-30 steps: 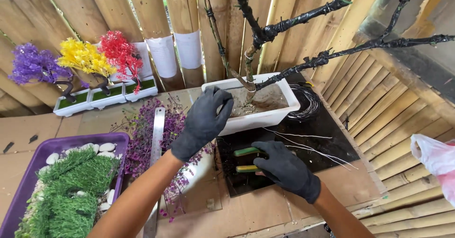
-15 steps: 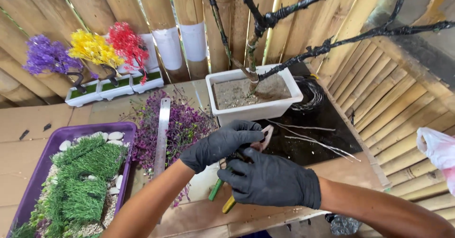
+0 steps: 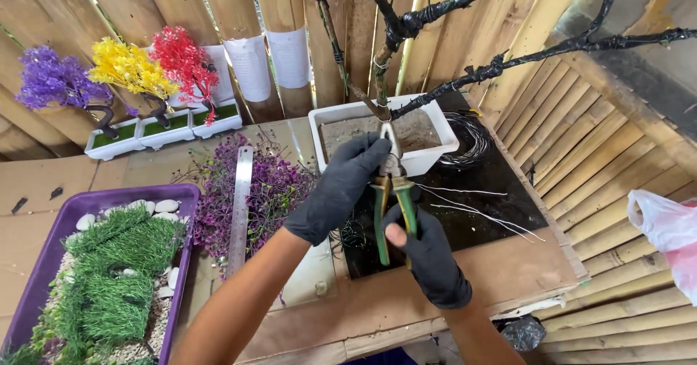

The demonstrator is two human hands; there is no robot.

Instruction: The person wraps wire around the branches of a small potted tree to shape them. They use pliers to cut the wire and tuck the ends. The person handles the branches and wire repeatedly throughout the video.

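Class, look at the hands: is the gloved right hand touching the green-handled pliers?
Touching. The head view shows the right hand wrapped around the handles of the pliers, fingers closed on the green grips with no gap.

Both gloved hands, left hand and right hand, apparently hold green-handled pliers.

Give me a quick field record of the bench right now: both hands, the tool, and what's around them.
left hand: black glove, fingers at the head of the pliers
right hand: black glove, gripping the handles
pliers: green and yellow handles, jaws pointing up toward the trunk base
white planter: holds a black-wrapped tree trunk
steel ruler: lying beside the purple foliage
purple tray: holds green turf and pebbles
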